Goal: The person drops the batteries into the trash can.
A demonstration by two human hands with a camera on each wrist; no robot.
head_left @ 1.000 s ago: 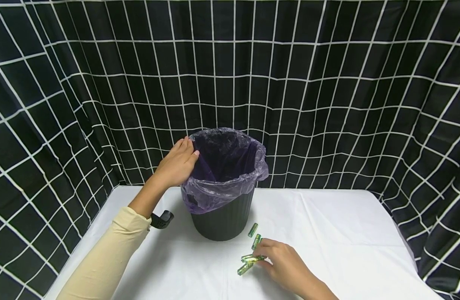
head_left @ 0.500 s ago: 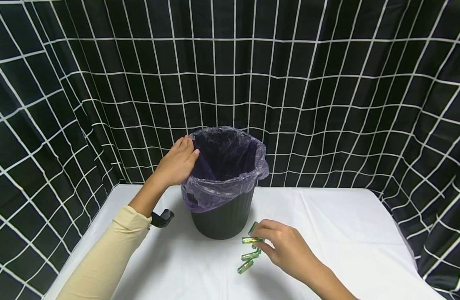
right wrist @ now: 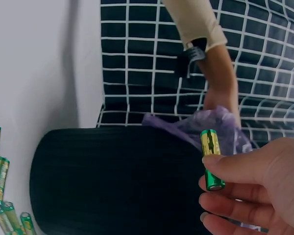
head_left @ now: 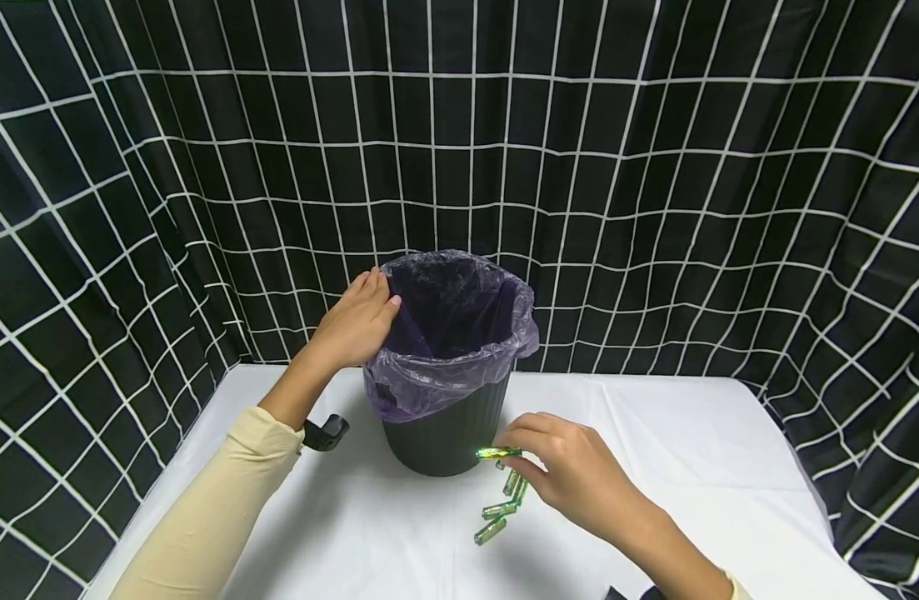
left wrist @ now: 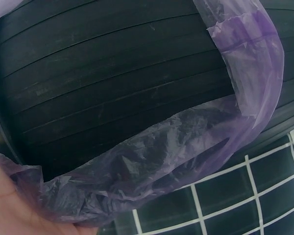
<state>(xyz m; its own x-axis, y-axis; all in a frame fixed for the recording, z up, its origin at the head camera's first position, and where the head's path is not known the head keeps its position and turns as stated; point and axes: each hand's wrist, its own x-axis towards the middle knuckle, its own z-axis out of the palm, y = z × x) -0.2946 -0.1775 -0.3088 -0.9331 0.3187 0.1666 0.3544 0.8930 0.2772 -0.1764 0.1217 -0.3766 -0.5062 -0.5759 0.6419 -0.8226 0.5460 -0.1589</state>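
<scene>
A dark trash bin (head_left: 444, 437) stands upright, with a translucent purple bag (head_left: 437, 387) folded over its rim. My left hand (head_left: 354, 321) holds the bin's left rim over the bag; the thumb lies at the inner side, and the palm side shows against the bag in the left wrist view. My right hand (head_left: 575, 467) pinches a green and gold battery (right wrist: 211, 159) between thumb and fingers, above the table beside the bin's lower right side. Beneath that hand, several loose batteries (head_left: 491, 531) lie on the cloth, some partly hidden by it.
A white cloth (head_left: 654, 433) covers the table. Black curtains with a white grid (head_left: 616, 192) hang behind and at both sides. A black strap device (head_left: 326, 433) sits at the left wrist.
My right hand has lifted one battery off the group on the cloth and carried it up, closer to the bin. The left hand stays on the rim.
</scene>
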